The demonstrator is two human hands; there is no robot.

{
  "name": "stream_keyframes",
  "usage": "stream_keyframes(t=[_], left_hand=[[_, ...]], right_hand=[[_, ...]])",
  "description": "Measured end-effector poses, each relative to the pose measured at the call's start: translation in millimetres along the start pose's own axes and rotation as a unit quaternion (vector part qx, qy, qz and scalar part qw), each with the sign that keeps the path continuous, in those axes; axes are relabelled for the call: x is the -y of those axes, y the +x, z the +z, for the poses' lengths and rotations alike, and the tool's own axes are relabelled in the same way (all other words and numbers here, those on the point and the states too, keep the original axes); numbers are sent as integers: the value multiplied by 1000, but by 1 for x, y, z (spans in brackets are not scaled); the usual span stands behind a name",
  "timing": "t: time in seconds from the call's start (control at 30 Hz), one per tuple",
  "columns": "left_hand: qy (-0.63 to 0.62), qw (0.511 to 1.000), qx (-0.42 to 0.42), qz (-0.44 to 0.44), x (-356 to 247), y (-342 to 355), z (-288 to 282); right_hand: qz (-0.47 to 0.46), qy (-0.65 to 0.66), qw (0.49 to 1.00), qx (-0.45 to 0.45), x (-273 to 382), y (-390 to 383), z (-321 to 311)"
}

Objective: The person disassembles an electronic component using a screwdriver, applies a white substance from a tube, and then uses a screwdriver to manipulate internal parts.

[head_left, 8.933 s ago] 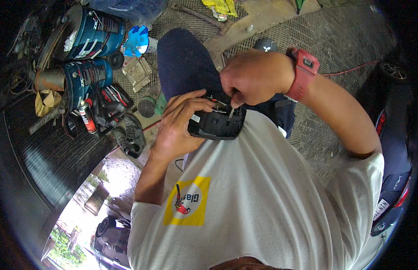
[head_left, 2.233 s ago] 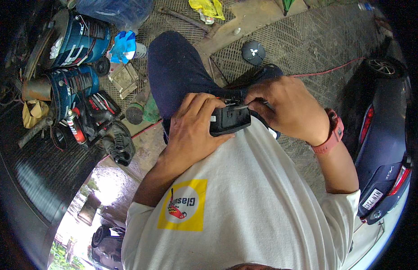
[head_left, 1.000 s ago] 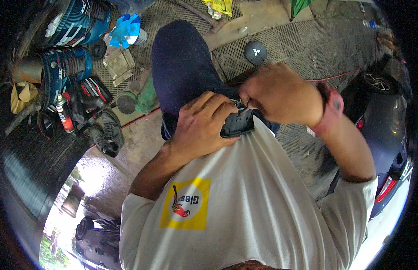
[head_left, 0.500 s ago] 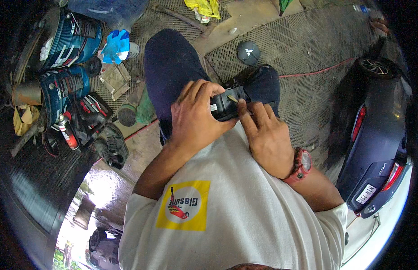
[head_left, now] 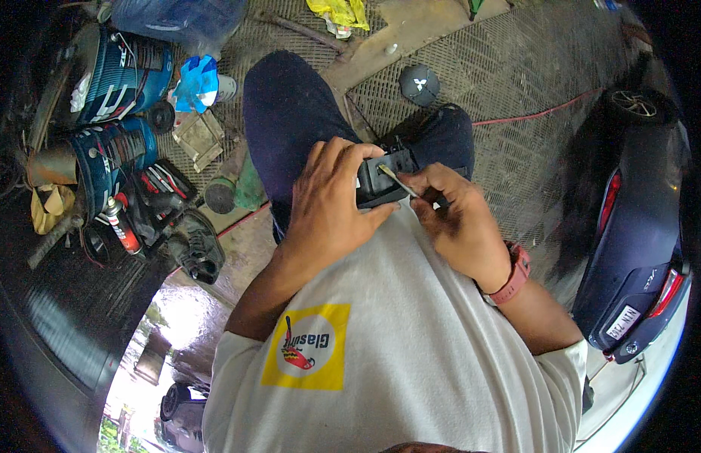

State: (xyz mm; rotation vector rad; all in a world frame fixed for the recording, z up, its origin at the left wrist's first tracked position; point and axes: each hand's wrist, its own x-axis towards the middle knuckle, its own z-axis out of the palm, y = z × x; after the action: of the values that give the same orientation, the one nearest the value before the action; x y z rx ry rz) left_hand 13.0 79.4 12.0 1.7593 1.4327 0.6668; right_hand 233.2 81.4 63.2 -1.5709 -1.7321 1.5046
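My left hand is wrapped round the left side of a black, box-like plastic part, holding it over my lap. Between the thumb and fingers of my right hand is a thin, pale stick-like tool with a yellowish tip. That tip meets or hovers just over the top face of the black part; which, I cannot tell. Its exact kind is too small to make out.
Left of my legs stand blue buckets, a spray can, a black shoe and a blue crumpled wrapper. A dark cap lies ahead on the ribbed floor. A dark car is at the right, near a red hose.
My right hand has drawn back slightly, and its fingers have shifted from pressing on the part to pinching the tool, which now shows more of its length. My left hand keeps its hold.
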Motion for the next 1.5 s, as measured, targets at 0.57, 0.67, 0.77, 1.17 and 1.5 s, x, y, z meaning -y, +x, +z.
stream_keyframes(t=[0.57,0.67,0.77,1.17,1.5], left_hand=[[-55,997,47,-21,8,-1,-19],[-97,994,53,-22,9,-3,-19],[-83,992,77,-48,2,-6,-25],[17,987,126,-96,-36,-33,-72],[54,989,101,-90,-34,-37,-47]], right_hand=[[-43,-154,986,38,5,20,-29],[-96,-82,992,29,-18,29,-14],[-90,-48,993,66,-20,32,-12],[-107,5,980,166,18,33,9],[-113,-85,972,188,3,39,13]])
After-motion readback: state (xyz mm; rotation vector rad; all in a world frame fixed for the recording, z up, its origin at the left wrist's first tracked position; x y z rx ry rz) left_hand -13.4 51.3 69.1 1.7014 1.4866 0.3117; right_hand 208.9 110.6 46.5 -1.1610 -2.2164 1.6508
